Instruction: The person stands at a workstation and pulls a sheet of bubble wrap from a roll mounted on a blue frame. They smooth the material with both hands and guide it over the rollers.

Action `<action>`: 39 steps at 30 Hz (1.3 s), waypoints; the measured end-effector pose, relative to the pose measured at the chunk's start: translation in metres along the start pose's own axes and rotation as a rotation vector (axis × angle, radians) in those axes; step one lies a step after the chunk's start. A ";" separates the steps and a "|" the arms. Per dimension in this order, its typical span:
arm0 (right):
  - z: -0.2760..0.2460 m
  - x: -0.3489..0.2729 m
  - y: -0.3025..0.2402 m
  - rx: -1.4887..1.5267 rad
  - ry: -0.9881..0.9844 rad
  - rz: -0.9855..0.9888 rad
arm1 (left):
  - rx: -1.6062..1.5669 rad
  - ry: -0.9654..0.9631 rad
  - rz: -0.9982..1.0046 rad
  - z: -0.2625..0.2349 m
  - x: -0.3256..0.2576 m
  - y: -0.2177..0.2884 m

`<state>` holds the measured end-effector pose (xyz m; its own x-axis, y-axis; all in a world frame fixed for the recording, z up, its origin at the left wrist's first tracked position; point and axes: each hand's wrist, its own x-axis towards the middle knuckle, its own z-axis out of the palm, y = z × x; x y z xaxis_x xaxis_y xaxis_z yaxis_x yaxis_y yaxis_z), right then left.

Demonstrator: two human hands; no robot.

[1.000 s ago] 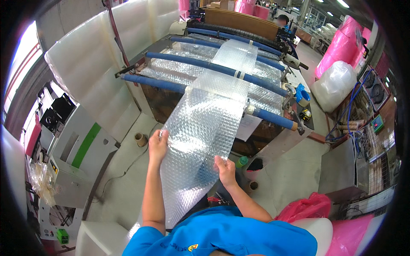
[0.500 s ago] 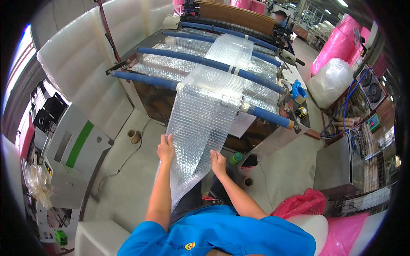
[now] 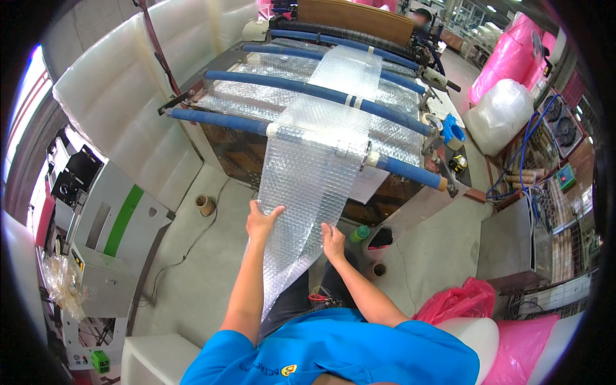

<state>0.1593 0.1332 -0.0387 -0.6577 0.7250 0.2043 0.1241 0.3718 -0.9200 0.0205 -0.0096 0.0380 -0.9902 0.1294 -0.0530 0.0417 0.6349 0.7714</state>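
Note:
A clear strip of bubble wrap (image 3: 308,170) comes off the front blue roller (image 3: 218,118) of a machine and hangs down towards my lap, narrowing at its lower end. My left hand (image 3: 260,222) holds its left edge, the thumb stretched over the face of the sheet and the other fingers at the rim, partly hidden. On the opposite edge, lower down, my right hand (image 3: 333,244) is closed in a pinch on the wrap. Between both hands the sheet is folded and slack.
Tall wrapped foam sheets (image 3: 135,96) stand at the left beside a grey machine with a green stripe (image 3: 122,220). A tape roll (image 3: 454,131) lies on the right-hand ledge. A green bottle (image 3: 360,233) and a cardboard tube (image 3: 205,205) stand on the floor. Pink rolls (image 3: 504,58) rise behind.
My left hand has slid up and right along the wrap, its thumb now spread across the sheet. My right hand stays on the right edge, slightly shifted. The view has turned a little.

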 end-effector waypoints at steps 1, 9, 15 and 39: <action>-0.001 0.000 0.000 0.003 0.002 0.008 | 0.003 -0.005 -0.002 0.000 0.000 0.001; -0.001 -0.001 0.002 0.026 0.006 0.074 | 0.030 -0.013 -0.028 -0.002 -0.002 0.004; -0.003 -0.002 -0.002 -0.006 -0.034 0.072 | 0.054 -0.022 -0.044 -0.004 -0.001 0.002; -0.018 0.114 -0.076 0.510 0.140 0.042 | -0.070 0.025 0.090 -0.009 0.061 0.100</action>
<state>0.0879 0.1981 0.0605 -0.5504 0.8165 0.1745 -0.2517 0.0370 -0.9671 -0.0370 0.0549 0.1177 -0.9859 0.1641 0.0332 0.1218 0.5668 0.8148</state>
